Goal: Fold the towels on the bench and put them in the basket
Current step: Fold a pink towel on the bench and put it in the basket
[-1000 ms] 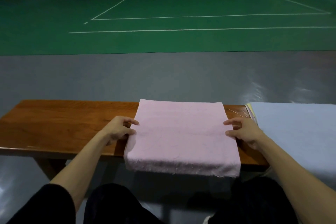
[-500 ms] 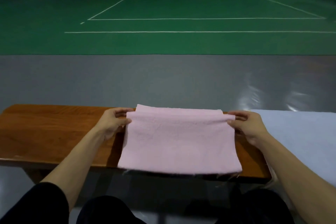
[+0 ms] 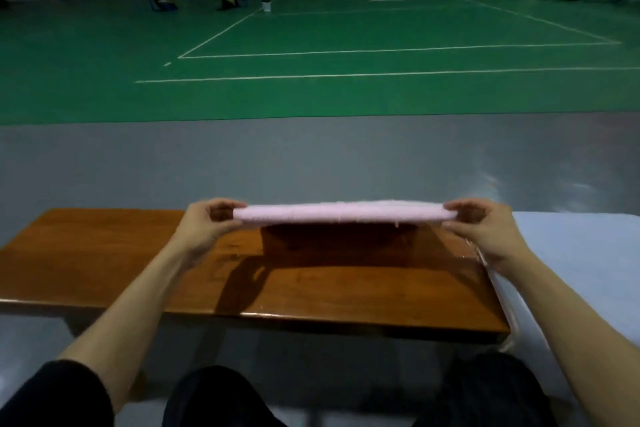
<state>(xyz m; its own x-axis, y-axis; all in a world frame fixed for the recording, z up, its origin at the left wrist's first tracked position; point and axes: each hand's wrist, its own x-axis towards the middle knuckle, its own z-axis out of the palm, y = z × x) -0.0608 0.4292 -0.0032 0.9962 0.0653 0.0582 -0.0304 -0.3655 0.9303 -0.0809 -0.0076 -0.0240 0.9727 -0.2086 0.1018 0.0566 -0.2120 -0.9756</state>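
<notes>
Folded pink towel [image 3: 343, 212] held level above the bench [image 3: 104, 263].
Left hand [image 3: 207, 222] and right hand [image 3: 485, 224] each pinch an end; keeping both level should preserve the fold.

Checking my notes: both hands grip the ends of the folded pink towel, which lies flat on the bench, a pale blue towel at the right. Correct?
No. The head view shows the pink towel held in the air above the bench, its shadow on the wood. The left hand and right hand do grip its ends, and the pale blue towel is at the right.
</notes>
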